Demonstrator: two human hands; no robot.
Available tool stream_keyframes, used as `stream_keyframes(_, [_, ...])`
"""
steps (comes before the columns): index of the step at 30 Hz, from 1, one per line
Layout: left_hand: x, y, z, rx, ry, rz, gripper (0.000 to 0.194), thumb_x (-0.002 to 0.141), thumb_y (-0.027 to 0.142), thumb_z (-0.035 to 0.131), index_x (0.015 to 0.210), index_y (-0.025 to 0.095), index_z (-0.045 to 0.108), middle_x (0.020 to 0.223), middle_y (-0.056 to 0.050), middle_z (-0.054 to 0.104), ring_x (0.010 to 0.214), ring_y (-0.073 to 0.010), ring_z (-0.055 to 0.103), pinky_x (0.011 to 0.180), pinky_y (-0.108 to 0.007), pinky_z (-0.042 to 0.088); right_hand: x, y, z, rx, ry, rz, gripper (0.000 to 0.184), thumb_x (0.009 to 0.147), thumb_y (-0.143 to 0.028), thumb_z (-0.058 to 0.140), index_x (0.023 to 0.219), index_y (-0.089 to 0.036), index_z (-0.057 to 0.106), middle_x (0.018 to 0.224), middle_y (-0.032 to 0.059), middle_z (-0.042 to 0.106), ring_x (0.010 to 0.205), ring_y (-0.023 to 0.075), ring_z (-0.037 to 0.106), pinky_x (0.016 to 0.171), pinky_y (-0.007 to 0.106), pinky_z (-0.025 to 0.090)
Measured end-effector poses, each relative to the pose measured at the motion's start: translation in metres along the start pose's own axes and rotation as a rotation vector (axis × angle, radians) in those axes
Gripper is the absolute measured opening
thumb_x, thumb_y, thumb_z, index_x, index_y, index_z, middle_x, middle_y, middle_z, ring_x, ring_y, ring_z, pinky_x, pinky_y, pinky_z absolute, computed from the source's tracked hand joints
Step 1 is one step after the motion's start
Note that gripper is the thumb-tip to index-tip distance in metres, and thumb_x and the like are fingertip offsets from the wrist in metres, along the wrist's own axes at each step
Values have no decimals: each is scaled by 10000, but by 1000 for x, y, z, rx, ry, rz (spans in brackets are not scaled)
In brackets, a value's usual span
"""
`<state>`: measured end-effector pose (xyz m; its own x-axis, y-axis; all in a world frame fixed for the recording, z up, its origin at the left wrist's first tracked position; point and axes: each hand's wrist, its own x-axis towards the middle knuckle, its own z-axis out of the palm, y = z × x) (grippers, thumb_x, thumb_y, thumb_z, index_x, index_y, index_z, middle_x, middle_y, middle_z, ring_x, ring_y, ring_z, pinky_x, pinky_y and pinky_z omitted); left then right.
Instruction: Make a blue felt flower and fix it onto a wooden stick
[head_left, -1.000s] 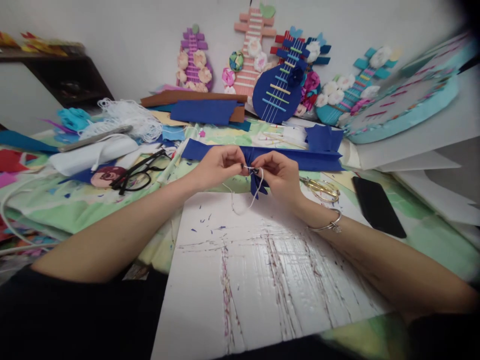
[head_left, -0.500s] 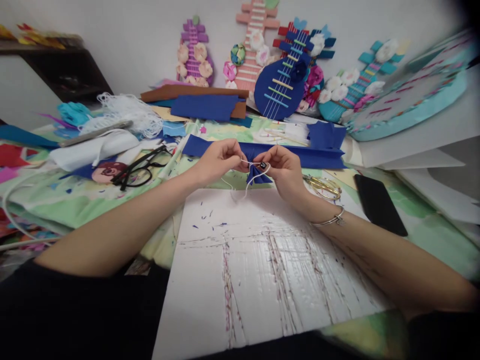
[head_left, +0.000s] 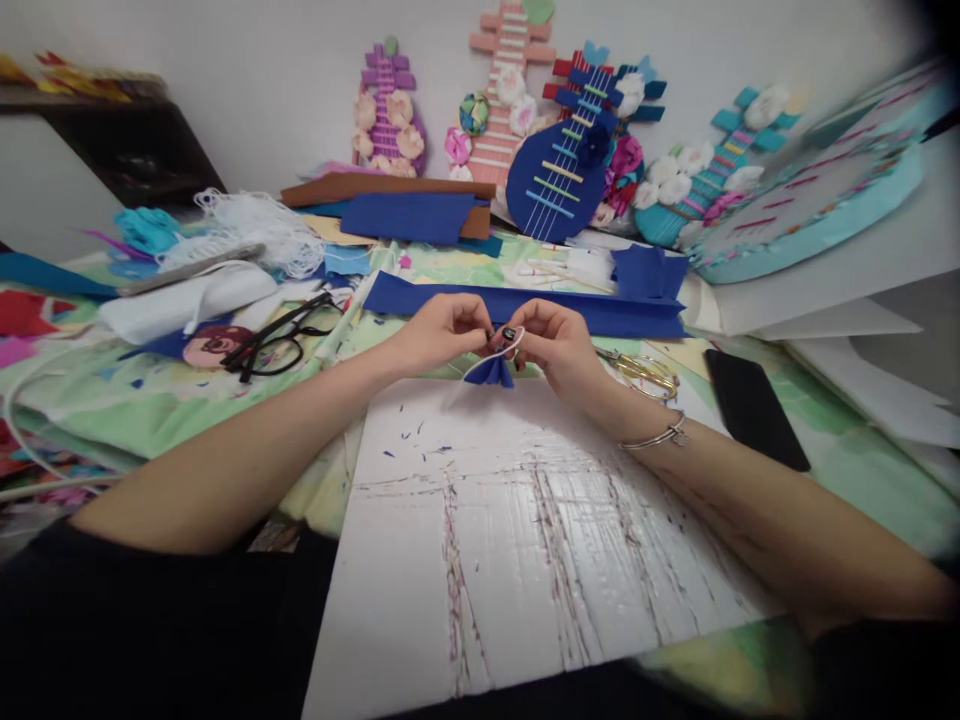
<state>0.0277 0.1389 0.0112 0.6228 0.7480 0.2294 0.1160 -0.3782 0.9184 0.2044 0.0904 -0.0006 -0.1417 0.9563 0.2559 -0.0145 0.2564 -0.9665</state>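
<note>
**A:** ok so what's changed on the blue piece (head_left: pixel 491 376)?
**B:** going by how it lies, the white string (head_left: pixel 487 359) has been brought across the gathers. Can't tell if there's a knot, fingers hide that bit.
**A:** and the hands?
**B:** both narrow. Left hand (head_left: pixel 446 330) pinches at the gathered part, right hand (head_left: pixel 561 345) has the string over its fingertips. My read: the pleats depend on that pinch, so slack could let them fan out.
**A:** where's it all sitting?
**B:** held up by the far edge of the white board (head_left: pixel 390 580). Gold scissors (head_left: pixel 652 378) near its far right corner, long blue strip (head_left: pixel 630 314) behind.
</note>
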Motion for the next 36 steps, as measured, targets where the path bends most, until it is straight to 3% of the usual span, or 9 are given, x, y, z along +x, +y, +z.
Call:
stream_keyframes(8, [-1, -6, 0, 7, -200, -57, 65, 719, 125, 543, 772, 161, 536, 648, 1, 648, 562, -116, 634, 569, -238, 507, 4, 5, 0, 0, 33, 219, 244, 663, -269, 737, 835, -171, 594, 630, 10, 626, 504, 90, 512, 470, 240, 408])
stream_keyframes(15, [-2, -8, 0, 114, -162, -96, 58, 704, 152, 578, 742, 161, 536, 635, -31, 667, 567, -152, 661, 533, -248, 503, 3, 2, 2, -94, -31, 261, 156, 704, -253, 709, 712, -151, 591, 602, 18, 608, 469, 68, 454, 454, 246, 341])
stream_keyframes(27, [-1, -3, -1, 187, -97, -68, 53, 712, 163, 597, 755, 132, 603, 649, -39, 664, 590, -134, 636, 549, -237, 491, 3, 2, 3, 22, 3, 330, 67, 675, -156, 688, 701, -143, 627, 629, 36, 627, 535, 95, 530, 511, 252, 410])
stream_keyframes(31, [-1, -1, 0, 114, -101, -121, 36, 732, 127, 555, 757, 144, 574, 614, -12, 634, 539, -109, 609, 498, -207, 463, 2, -2, 7, 35, 58, 340, 26, 699, -125, 640, 714, -137, 622, 620, 31, 618, 513, 84, 512, 492, 242, 391])
stream_keyframes(36, [-1, -2, 2, 25, -134, -191, 59, 760, 115, 536, 800, 154, 557, 565, 8, 601, 478, -85, 575, 448, -184, 412, 1, -1, 8, -24, 73, 306, 105, 707, -121, 636, 764, -173, 563, 624, 10, 624, 512, 88, 514, 498, 241, 395])
